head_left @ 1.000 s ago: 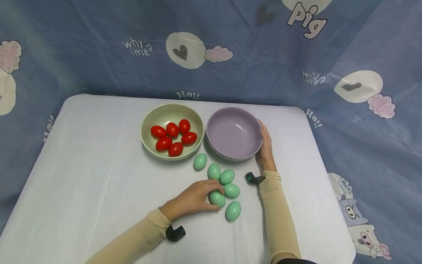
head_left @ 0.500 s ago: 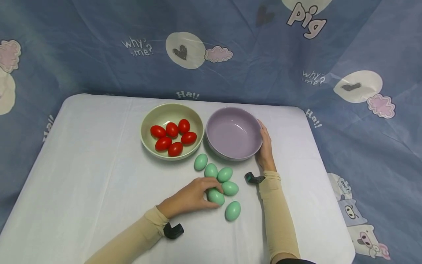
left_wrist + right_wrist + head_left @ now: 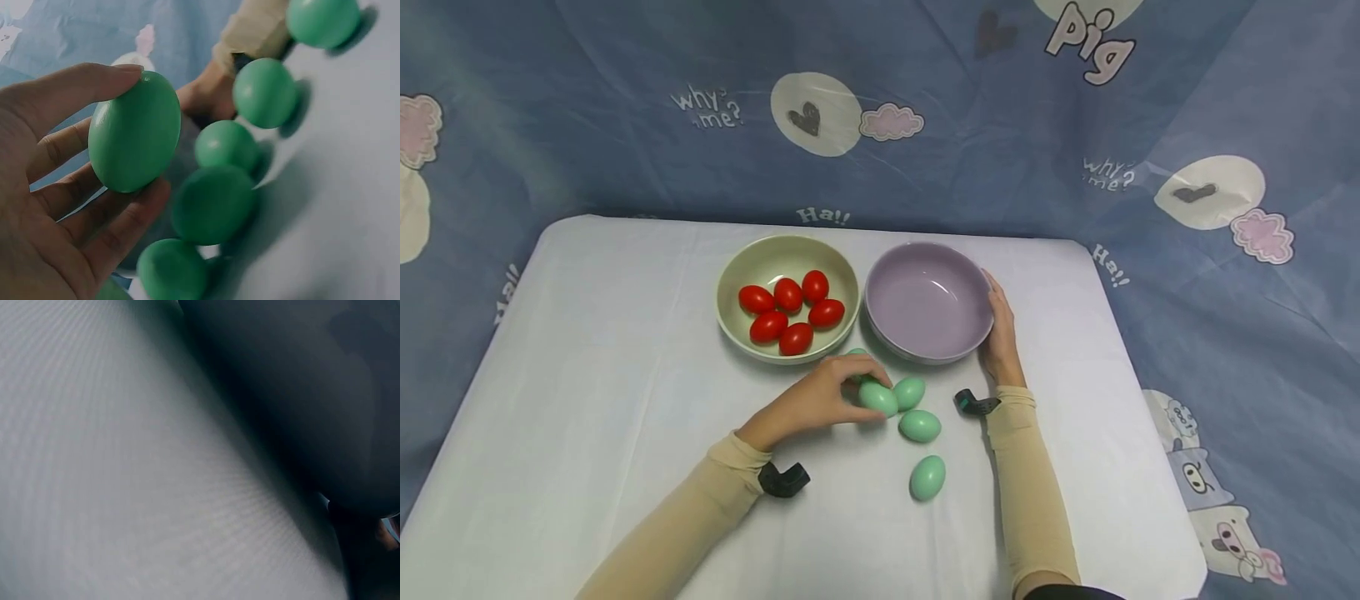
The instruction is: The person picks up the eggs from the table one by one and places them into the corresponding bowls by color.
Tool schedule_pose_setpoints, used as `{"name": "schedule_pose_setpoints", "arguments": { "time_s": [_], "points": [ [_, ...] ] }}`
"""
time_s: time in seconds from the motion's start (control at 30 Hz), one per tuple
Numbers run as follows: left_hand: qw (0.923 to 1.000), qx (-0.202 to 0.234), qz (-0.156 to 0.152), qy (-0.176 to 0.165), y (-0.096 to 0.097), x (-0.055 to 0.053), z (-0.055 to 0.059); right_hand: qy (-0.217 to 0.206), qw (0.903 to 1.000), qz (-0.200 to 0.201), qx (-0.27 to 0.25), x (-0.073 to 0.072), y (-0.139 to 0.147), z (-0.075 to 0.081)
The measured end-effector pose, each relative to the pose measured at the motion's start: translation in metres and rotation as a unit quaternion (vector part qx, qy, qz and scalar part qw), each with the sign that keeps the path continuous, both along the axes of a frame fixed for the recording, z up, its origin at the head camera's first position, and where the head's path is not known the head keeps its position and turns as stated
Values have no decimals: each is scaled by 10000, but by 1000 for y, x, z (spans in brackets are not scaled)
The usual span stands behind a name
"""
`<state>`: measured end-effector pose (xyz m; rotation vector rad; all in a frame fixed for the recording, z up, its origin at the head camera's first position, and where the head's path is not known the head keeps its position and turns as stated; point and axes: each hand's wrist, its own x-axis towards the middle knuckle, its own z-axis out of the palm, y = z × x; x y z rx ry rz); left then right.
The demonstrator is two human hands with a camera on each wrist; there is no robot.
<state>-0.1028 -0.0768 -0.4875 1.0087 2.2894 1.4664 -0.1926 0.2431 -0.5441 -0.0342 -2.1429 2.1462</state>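
Observation:
A green egg (image 3: 878, 399) is pinched between the thumb and fingertips of my left hand (image 3: 816, 400); in the left wrist view this egg (image 3: 134, 134) is raised off the cloth. Several loose green eggs (image 3: 920, 426) lie right of and below it, and another is partly hidden behind my left fingers. My right hand (image 3: 1002, 337) rests along the right outer side of the purple bowl (image 3: 928, 304), its fingers fairly straight. In the right wrist view the bowl's wall (image 3: 300, 394) looks dark, and the hand is mostly out of sight.
Beside the purple bowl, on its left, stands a pale green bowl (image 3: 727, 321) with several red cherry tomatoes (image 3: 768, 327). A white cloth (image 3: 587, 375) covers the table. Behind it hangs a blue printed curtain (image 3: 625, 125).
My left hand has lifted the egg and moved it away from me, toward the bowls. Some loose eggs shifted slightly. The right hand has stayed at the purple bowl.

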Motion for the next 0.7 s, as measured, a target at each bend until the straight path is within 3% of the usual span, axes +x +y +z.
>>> {"name": "schedule_pose_setpoints", "arguments": {
  "time_s": [0.2, 0.7],
  "points": [
    [9993, 61, 83, -351, -2, -16, 14, -56, 9999, -52, 118, 1, 0, 0],
    [9997, -217, -97, -61, 7, -60, 49, -242, 9996, 13, 162, 0, 1, 3]
  ]
}}
